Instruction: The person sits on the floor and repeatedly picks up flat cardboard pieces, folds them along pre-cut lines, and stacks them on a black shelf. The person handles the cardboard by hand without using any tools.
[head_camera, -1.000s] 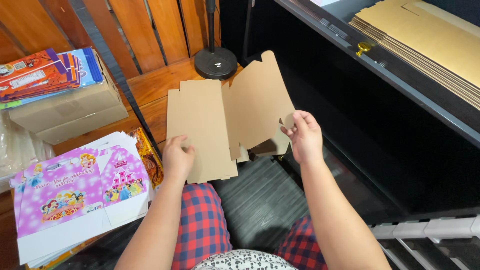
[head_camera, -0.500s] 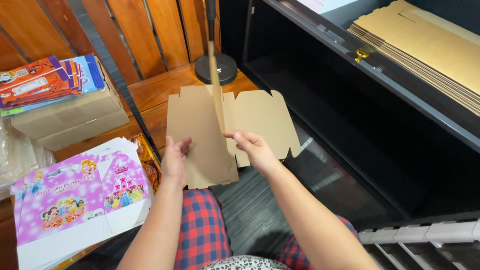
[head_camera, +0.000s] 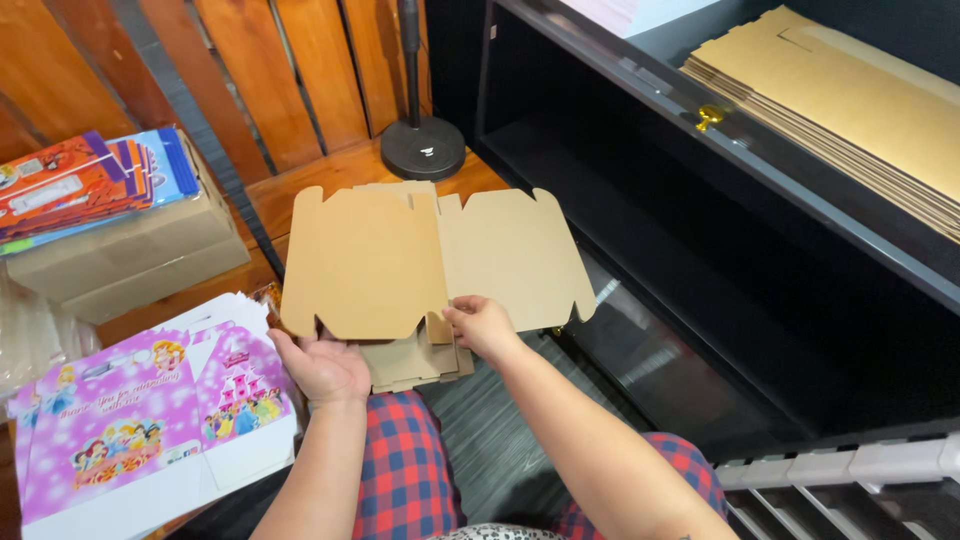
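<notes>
item: flat brown card blank (head_camera: 420, 260), matte, die-cut with tabs and notches, lying opened above the lap at the near edge of the wooden floor. left hand (head_camera: 322, 365) is supporting its lower left edge from beneath, fingers curled; right hand (head_camera: 482, 325) is pinching a small centre tab. step, judging: unfolding; creasing the panels seems due next. pink printed sheets (head_camera: 140, 420) nearby.

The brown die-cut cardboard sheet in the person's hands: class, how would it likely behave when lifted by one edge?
The cardboard sheet looks thin and flat, so probably light. Its visible crease lines suggest it would hinge and sag there rather than stay rigid. Both the left hand and right hand support it, which fits that.
</notes>
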